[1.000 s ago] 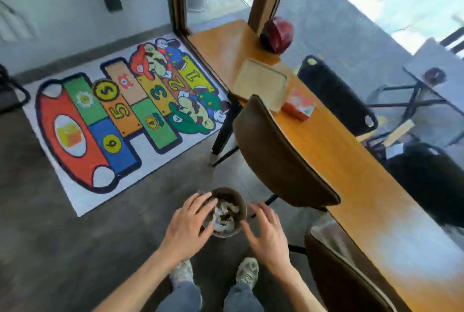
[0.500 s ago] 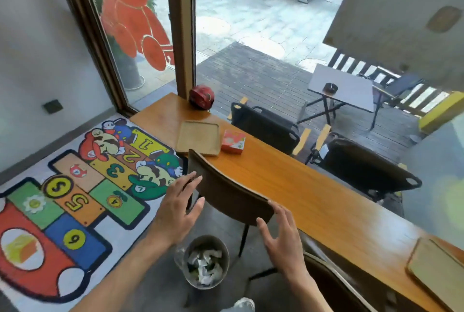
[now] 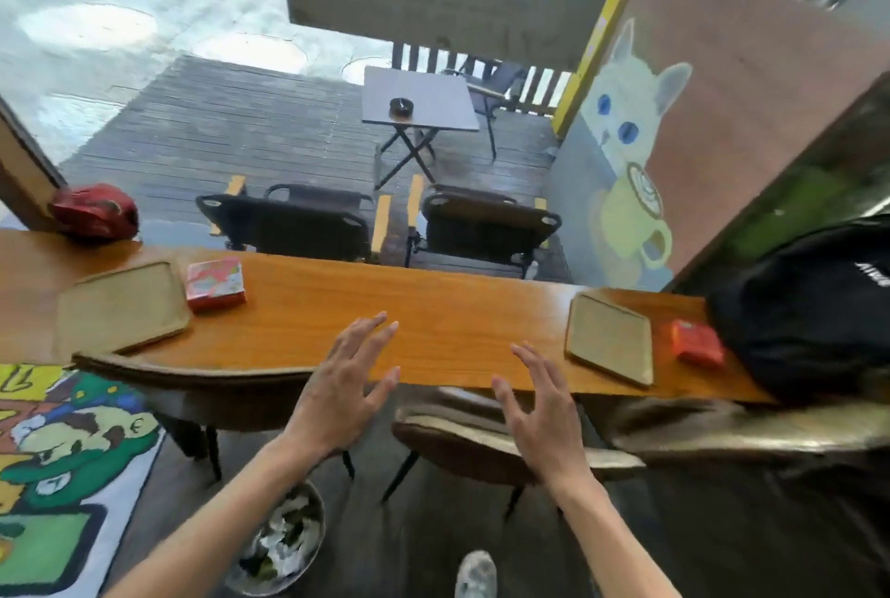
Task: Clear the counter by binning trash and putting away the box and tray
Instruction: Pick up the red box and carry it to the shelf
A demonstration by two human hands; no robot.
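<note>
Both hands hover empty over the wooden desk (image 3: pixel 433 337), the left hand (image 3: pixel 342 385) and right hand (image 3: pixel 539 409) with fingers spread. A tray (image 3: pixel 120 308) and red box (image 3: pixel 215 284) sit touching at the far left; a second tray (image 3: pixel 609 337) and box (image 3: pixel 696 342) lie right, near a black bag (image 3: pixel 809 308). Chair backs (image 3: pixel 462 438) crowd the desk edge and could snag a lifted tray. The bin (image 3: pixel 284 544) stands below, easily kicked.

A red helmet (image 3: pixel 94 211) is sitting at the far left, a black bag (image 3: pixel 809 303) is lying at the right end. Chairs (image 3: pixel 477 446) are standing underneath. Outside, a folding table (image 3: pixel 420 102) is bearing an ashtray (image 3: pixel 401 106). A cartoon rug (image 3: pixel 58 477) is covering the floor.
</note>
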